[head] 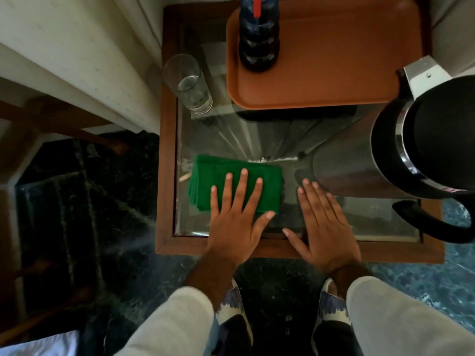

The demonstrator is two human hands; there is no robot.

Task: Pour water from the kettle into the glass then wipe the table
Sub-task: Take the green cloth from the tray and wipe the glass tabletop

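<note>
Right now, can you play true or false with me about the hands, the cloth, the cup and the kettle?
1. The left hand lies flat on the green cloth. True.
2. The right hand is holding the kettle by its handle. False: it lies flat on the glass table, beside the kettle's base.
3. The glass has water in it. True.
4. The glass stands on the orange tray. False: it stands on the table, left of the tray.
5. A dark bottle stands on the tray. True.
</note>
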